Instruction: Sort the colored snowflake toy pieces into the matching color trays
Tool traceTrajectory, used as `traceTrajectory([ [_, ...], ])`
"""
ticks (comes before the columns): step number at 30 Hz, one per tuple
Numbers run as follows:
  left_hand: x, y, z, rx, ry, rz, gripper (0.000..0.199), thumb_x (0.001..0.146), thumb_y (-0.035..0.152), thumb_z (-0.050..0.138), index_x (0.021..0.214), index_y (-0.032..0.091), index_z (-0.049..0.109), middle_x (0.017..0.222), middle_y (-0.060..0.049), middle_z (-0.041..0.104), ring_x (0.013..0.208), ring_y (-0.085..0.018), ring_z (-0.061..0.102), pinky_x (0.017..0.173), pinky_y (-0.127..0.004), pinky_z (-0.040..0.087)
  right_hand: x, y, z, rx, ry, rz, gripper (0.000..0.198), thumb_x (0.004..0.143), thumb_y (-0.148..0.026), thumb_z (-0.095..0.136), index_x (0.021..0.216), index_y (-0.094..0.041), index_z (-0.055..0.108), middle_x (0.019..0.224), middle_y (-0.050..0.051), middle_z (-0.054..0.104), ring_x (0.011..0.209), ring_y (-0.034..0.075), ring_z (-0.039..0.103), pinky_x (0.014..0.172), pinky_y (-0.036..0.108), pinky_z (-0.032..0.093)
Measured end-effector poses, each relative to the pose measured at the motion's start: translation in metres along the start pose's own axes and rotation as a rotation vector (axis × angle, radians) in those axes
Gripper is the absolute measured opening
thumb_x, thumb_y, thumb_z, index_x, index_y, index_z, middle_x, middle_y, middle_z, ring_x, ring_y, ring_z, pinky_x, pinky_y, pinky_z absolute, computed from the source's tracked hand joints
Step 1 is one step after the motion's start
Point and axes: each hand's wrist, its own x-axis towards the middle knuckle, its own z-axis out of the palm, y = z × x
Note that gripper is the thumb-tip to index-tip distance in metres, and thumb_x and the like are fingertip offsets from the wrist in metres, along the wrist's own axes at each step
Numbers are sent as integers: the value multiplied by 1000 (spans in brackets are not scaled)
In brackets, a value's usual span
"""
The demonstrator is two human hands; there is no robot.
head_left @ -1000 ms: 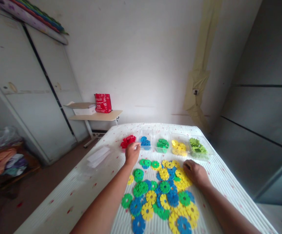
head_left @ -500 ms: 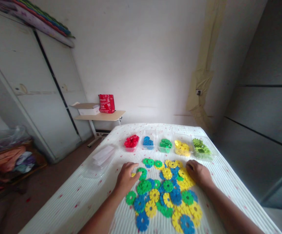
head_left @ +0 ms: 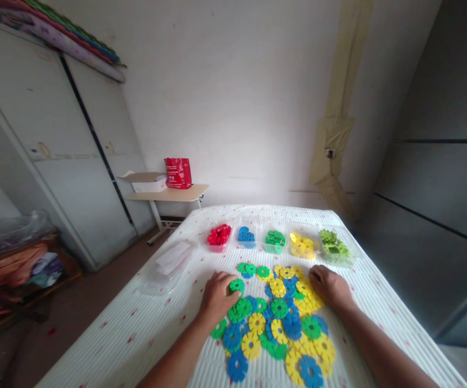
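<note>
Notched plastic discs in green, blue and yellow lie in a loose pile on the cloth-covered table (head_left: 144,328). At the pile's left edge my left hand (head_left: 218,293) has its thumb and fingers closed around the rim of a green disc (head_left: 237,286). My right hand (head_left: 330,285) rests at the pile's upper right, fingers curled down beside the yellow discs (head_left: 306,293). Whatever its fingertips hold, if anything, is hidden. Nearer to me lie a blue disc (head_left: 237,366) and another yellow disc (head_left: 251,345).
Behind the pile stands a row of clear tubs with red pieces (head_left: 219,235), blue pieces (head_left: 246,237), green discs (head_left: 275,241), yellow discs (head_left: 302,245) and light-green pieces (head_left: 333,245). Clear lids (head_left: 171,264) lie left. A side table (head_left: 168,194) holds a red bag (head_left: 178,173).
My left hand has moved slightly right and its fingers have closed in around the green disc. My right hand stays in place beside the yellow discs.
</note>
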Motion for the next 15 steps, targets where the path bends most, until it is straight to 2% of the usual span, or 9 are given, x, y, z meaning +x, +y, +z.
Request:
traceTrajectory([
  [4,-4,4,-2,-139,-24,18,27,65,19,63,91,23,69,93,-3,67,91,-21,59,85,-34,45,0,1,0,0,2,-14,25,83,-26,37,75,-21,60,77,3,64,69,15,58,57,22,34],
  [9,-4,4,-6,-356,-4,-15,29,71,21,58,99,21,66,97,-4,69,89,-18,63,81,-29,48,0,1,1,12,15,-11,25,83,-26,38,74,-21,61,76,3,64,68,14,57,57,22,33],
  [12,5,3,-5,-292,62,-27,30,74,21,56,103,20,64,97,-4,70,88,-17,63,80,-29,49,1,1,2,19,25,-6,25,82,-26,39,74,-21,61,75,3,64,67,14,57,55,22,32],
  [15,20,6,-1,-153,64,18,32,72,18,57,103,18,64,99,-6,69,92,-18,62,84,-30,48,1,1,2,11,23,-4,24,82,-26,39,74,-21,61,76,3,64,67,14,58,55,21,32],
])
